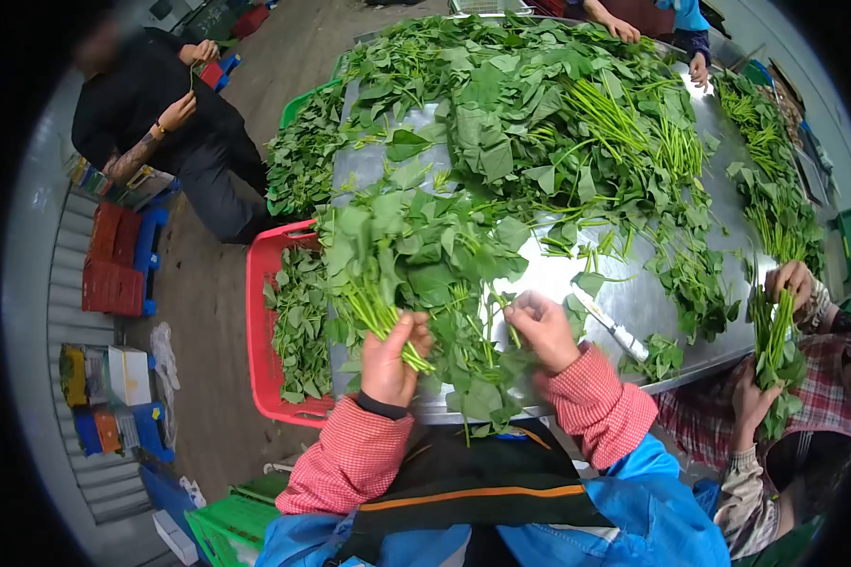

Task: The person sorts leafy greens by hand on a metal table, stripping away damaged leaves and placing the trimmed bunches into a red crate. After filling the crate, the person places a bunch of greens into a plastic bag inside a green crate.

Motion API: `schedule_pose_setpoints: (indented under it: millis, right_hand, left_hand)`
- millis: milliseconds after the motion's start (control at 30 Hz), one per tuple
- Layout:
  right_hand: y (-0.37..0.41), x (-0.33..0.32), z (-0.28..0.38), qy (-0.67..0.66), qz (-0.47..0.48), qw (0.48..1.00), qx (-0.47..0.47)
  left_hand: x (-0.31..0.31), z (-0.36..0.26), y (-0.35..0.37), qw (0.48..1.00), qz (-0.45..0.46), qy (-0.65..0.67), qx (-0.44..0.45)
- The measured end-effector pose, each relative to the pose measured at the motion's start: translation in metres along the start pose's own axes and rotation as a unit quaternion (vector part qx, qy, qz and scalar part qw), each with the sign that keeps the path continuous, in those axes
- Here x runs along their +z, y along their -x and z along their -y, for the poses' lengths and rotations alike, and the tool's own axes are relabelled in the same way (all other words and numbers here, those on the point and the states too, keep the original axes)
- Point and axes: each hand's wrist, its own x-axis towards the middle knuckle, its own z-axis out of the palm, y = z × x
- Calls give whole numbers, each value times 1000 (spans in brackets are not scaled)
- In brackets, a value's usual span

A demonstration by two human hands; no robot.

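My left hand [392, 364] is closed around a bunch of leafy green stems [371, 307], the cut ends poking out below the fingers and the leaves spreading away over the table. To its right, my right hand [544, 331] pinches a single green stem [512, 331] between thumb and fingertips. Loose leafy stems [482, 397] lie between my hands and hang over the near table edge. Just right of my right hand, a knife with a white handle [624, 340] rests on the metal table [667, 255].
A large heap of leafy greens [501, 104] covers the far table. At the left edge stands a red crate [263, 378] holding greens, with a green crate [279, 194] beyond. On the right, a co-worker's hands [756, 402] hold a bunch. Other people stand at far left and far right.
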Motion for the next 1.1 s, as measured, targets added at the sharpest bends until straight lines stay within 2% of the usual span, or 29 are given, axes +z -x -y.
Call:
schedule_pose_setpoints:
  millis: [67,100,133,167,233,333,433,467,600,700,800,833,900,933,1033,1067,1100]
  right_hand:
    - [9,12,-9,156,-95,974,-136]
    - [14,18,-13,231,-141,941,-204]
    - [30,31,4,276,-122,923,-240]
    - [37,39,6,343,-128,890,-271]
    - [38,46,5,478,-123,775,-394]
    - [41,60,-4,445,-29,799,-403]
    - [50,62,-1,338,-28,900,-273]
    - [48,61,5,263,-36,953,-147]
    - [20,62,-16,241,14,968,-71]
    - [19,68,-21,198,-9,973,-121]
    - [39,73,-5,181,1,969,-166]
    - [43,72,-3,251,34,932,-259]
    - [53,65,-2,375,97,815,-432]
    - [66,60,2,378,183,819,-390]
    - [84,33,16,376,214,827,-359]
    - [81,17,13,314,176,899,-248]
    - [77,1,12,245,135,951,-132]
  left_hand:
    - [9,10,6,1000,20,-18,-3]
    - [16,14,10,999,35,-25,-15]
    - [21,19,12,999,33,-21,-23]
    - [24,24,14,999,29,-19,-33]
    - [23,31,17,998,33,-28,-36]
    - [10,39,15,998,33,-53,-26]
    - [8,28,22,999,8,-21,-43]
    - [9,28,25,999,12,-7,-30]
    - [11,36,29,999,18,-40,-4]
    - [-5,42,23,998,53,-16,-5]
    - [-9,35,18,996,35,54,-55]
    - [-5,31,19,995,24,67,-73]
    - [3,19,24,990,2,93,-110]
    - [-5,21,20,988,13,101,-116]
    - [-2,11,20,994,30,75,-73]
    - [5,9,25,995,28,69,-63]
    - [2,10,23,995,16,73,-60]
